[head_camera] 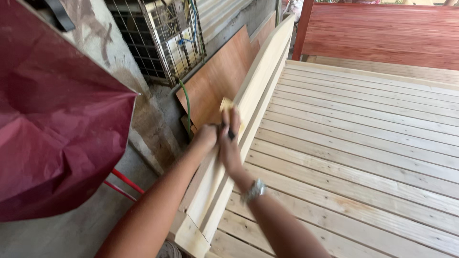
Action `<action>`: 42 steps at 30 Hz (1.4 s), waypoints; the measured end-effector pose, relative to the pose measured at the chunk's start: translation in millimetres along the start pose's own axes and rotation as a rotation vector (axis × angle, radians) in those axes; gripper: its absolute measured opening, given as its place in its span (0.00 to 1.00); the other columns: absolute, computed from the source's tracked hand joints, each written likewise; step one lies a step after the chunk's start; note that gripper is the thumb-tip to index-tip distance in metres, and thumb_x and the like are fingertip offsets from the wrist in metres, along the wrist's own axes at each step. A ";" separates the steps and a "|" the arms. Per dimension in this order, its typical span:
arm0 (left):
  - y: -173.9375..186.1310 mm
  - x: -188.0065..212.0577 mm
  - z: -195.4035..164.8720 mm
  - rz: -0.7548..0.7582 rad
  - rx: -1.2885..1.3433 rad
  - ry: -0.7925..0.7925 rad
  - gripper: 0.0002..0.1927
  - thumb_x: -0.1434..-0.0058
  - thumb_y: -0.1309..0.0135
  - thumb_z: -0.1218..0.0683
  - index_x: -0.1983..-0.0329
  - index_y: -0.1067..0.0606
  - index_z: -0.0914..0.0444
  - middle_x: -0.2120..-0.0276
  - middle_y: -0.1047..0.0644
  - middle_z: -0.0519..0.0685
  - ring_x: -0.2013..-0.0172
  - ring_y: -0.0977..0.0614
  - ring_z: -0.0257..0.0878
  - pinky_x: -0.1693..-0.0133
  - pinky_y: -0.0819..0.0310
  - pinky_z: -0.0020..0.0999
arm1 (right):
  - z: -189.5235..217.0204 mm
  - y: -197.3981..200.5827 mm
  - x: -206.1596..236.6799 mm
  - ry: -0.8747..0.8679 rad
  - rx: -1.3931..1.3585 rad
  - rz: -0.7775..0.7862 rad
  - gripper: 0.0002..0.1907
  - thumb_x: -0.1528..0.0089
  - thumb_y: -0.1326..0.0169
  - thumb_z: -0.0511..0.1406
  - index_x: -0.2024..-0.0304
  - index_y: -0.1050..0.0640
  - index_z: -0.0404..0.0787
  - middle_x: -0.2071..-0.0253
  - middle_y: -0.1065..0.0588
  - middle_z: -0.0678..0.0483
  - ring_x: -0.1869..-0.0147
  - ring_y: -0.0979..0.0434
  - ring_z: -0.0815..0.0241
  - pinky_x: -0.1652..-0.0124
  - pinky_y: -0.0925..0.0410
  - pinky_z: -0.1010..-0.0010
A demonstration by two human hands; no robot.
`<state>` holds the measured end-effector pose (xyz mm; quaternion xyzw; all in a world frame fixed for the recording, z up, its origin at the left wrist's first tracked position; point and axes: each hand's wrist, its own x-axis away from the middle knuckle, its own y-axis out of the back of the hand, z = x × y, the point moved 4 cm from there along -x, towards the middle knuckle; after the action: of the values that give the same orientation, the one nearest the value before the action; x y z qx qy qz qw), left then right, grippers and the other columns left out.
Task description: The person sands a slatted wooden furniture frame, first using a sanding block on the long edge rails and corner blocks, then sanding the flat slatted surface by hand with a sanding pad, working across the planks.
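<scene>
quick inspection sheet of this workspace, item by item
surface: slatted bed base of pale bare wood, unfinished
job's things: pale side rail on edge along the slats; small yellowish piece, perhaps sandpaper, pressed on it
clutter: brown plywood sheet leaning beside the rail
hands: left hand against the rail's outer face; right hand on top with the yellowish piece and a dark object; wristwatch on the right wrist
cables: green hose hanging behind the plywood
surroundings: dark red sheet at left, wire cage, red-stained headboard, concrete floor
</scene>
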<state>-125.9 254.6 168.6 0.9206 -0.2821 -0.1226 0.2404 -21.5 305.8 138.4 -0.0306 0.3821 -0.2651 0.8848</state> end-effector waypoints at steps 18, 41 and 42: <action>51.1 27.1 -6.1 -0.127 0.356 0.122 0.14 0.31 0.52 0.51 0.57 0.22 0.67 0.69 0.20 0.50 0.71 0.19 0.40 0.69 0.27 0.34 | 13.5 5.3 -18.7 -0.002 0.460 0.111 0.23 0.24 0.62 0.37 0.27 0.39 0.39 0.24 0.42 0.45 0.17 0.57 0.40 0.24 0.59 0.54; 25.0 28.3 -13.8 -0.041 0.293 0.024 0.19 0.31 0.52 0.45 0.63 0.23 0.65 0.71 0.21 0.48 0.70 0.21 0.38 0.65 0.27 0.35 | 30.3 -78.2 175.7 0.076 0.427 -0.098 0.33 0.25 0.77 0.46 0.23 0.47 0.35 0.18 0.57 0.41 0.13 0.65 0.44 0.22 0.65 0.56; 19.9 29.3 -12.4 -0.032 0.295 0.032 0.19 0.31 0.53 0.45 0.63 0.24 0.65 0.71 0.21 0.48 0.70 0.22 0.38 0.65 0.27 0.35 | 25.5 -76.9 185.0 0.061 0.416 -0.091 0.33 0.25 0.76 0.46 0.22 0.49 0.34 0.18 0.58 0.41 0.13 0.66 0.44 0.22 0.66 0.57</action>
<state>-106.8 227.8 186.7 0.9521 -0.2786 -0.0688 0.1052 66.9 144.9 54.1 0.1433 0.3438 -0.3788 0.8472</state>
